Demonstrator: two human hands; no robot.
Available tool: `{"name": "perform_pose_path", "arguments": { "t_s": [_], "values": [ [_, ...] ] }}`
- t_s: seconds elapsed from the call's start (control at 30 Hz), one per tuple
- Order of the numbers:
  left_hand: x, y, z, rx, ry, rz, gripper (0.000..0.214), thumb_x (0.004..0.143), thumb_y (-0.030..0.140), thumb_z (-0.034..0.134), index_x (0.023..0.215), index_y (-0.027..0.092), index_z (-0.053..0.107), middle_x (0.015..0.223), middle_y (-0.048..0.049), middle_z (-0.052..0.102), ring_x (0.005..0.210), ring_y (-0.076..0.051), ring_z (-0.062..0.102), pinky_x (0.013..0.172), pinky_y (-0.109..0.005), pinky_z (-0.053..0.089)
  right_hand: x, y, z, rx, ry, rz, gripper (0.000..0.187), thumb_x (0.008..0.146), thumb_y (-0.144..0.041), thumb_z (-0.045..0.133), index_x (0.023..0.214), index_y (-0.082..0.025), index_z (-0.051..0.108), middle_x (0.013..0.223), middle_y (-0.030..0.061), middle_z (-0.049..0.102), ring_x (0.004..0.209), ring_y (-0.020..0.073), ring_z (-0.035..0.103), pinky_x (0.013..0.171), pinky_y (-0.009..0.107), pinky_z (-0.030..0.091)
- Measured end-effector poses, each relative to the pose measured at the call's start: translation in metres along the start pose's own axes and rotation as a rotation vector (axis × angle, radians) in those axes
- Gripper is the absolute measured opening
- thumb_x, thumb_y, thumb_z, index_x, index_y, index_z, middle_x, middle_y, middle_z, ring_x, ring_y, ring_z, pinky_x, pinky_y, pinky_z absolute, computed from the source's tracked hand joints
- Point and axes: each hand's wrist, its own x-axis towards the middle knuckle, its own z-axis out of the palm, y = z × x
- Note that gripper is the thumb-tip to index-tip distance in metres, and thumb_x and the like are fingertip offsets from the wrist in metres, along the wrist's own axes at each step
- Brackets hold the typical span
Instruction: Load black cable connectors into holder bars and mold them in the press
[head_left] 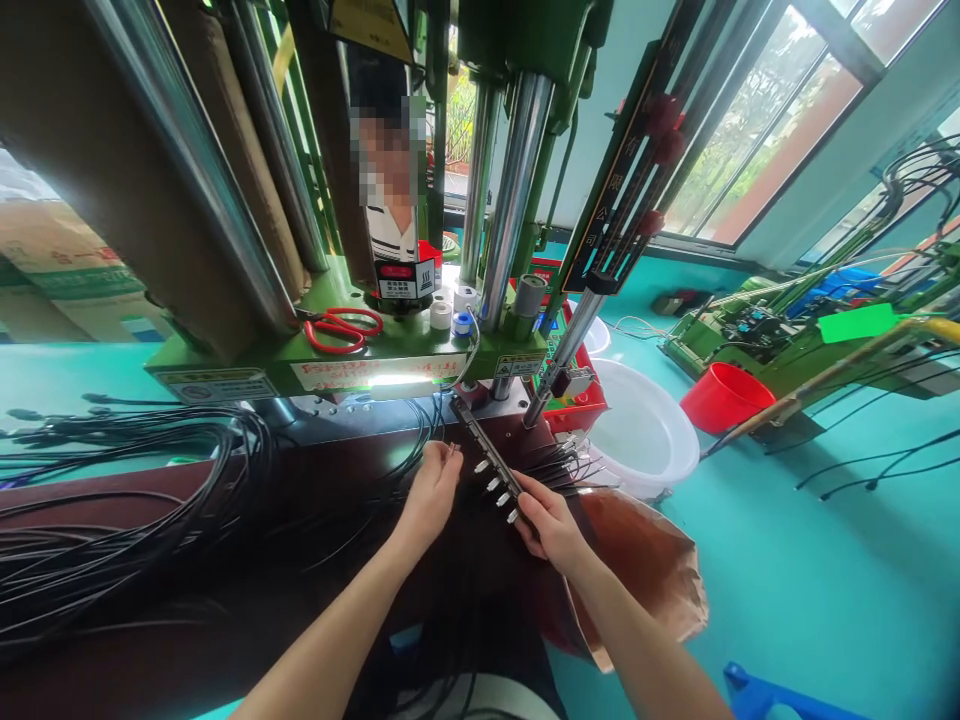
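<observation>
My left hand [433, 488] is closed in a pinch over the dark tabletop, with a small metal-tipped piece [452, 451] at its fingertips; its exact kind is too small to tell. My right hand [551, 515] grips the near end of a long dark metal bar [487, 446]. Several silver connectors [493, 484] stick out along the bar's left side. The bar slants away from me, its far end near the front of a green press [420, 352]. Black cables [420, 440] lie just beyond my left hand.
A large bundle of black cables [225, 470] covers the table's left. Red-handled scissors [345, 330] lie on the press ledge. At right are a brown paper bag [645, 560], a white tub [645, 420] and a red bucket [726, 398]. A person [391, 225] is behind the press.
</observation>
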Motion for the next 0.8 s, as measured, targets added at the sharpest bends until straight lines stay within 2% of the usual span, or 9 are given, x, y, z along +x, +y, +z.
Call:
{"name": "perform_pose_path", "arguments": {
  "t_s": [0.1,0.17,0.23,0.3,0.37,0.53,0.8],
  "values": [
    [0.0,-0.003,0.002,0.071,-0.073,0.16,0.022,0.08,0.037,0.048,0.07,0.019,0.039,0.061,0.0055,0.04,0.053,-0.007,0.036,0.049,-0.02,0.031,0.001,0.003,-0.002,0.001,-0.018,-0.023,0.063,0.076,-0.051,0.059,0.127,-0.015,0.047,0.048,-0.0082,0.036,0.035,0.0026,0.029,0.026,0.012,0.02],
    [-0.001,-0.001,0.002,0.07,-0.137,0.095,0.024,0.077,0.038,0.051,0.068,0.018,0.042,0.058,0.0058,0.038,0.05,-0.007,0.035,0.045,-0.019,0.028,0.002,0.004,-0.003,-0.005,-0.048,-0.037,0.062,0.078,-0.05,0.058,0.127,-0.015,0.047,0.049,-0.0081,0.037,0.034,0.0022,0.028,0.025,0.012,0.02],
    [-0.003,0.004,0.001,0.019,-0.184,-0.056,0.026,0.073,0.041,0.055,0.068,0.018,0.045,0.05,0.008,0.033,0.042,-0.005,0.028,0.039,-0.019,0.019,0.002,0.004,-0.004,-0.011,-0.067,-0.043,0.06,0.079,-0.05,0.057,0.127,-0.015,0.047,0.049,-0.0077,0.038,0.033,0.0021,0.028,0.026,0.012,0.02],
    [-0.004,0.009,-0.001,-0.074,-0.199,-0.183,0.029,0.068,0.044,0.059,0.068,0.018,0.045,0.045,0.0105,0.026,0.036,-0.003,0.019,0.036,-0.019,0.011,0.002,0.003,-0.004,-0.014,-0.075,-0.038,0.06,0.079,-0.049,0.058,0.127,-0.015,0.047,0.05,-0.0073,0.039,0.034,0.0021,0.029,0.026,0.012,0.02],
    [-0.004,0.011,-0.005,-0.16,-0.208,-0.239,0.034,0.063,0.045,0.063,0.066,0.018,0.045,0.044,0.0114,0.026,0.035,-0.002,0.017,0.036,-0.018,0.008,0.002,0.002,-0.004,-0.02,-0.085,-0.032,0.061,0.078,-0.049,0.058,0.127,-0.014,0.047,0.05,-0.0074,0.039,0.034,0.0021,0.029,0.026,0.012,0.02],
    [0.0,0.01,-0.01,-0.23,-0.222,-0.291,0.037,0.059,0.046,0.068,0.066,0.017,0.046,0.042,0.0122,0.026,0.033,0.0,0.017,0.035,-0.018,0.006,0.004,0.003,-0.004,-0.05,-0.108,-0.051,0.06,0.079,-0.049,0.057,0.127,-0.014,0.048,0.048,-0.0075,0.039,0.033,0.0015,0.029,0.026,0.012,0.02],
    [-0.002,0.013,-0.006,-0.193,-0.201,-0.291,0.035,0.059,0.045,0.065,0.064,0.018,0.043,0.041,0.0131,0.022,0.033,-0.001,0.015,0.035,-0.018,0.006,0.002,0.0,-0.001,-0.071,-0.113,-0.042,0.061,0.079,-0.049,0.057,0.128,-0.014,0.047,0.051,-0.0074,0.039,0.035,0.0016,0.028,0.028,0.013,0.019]
  ]
}}
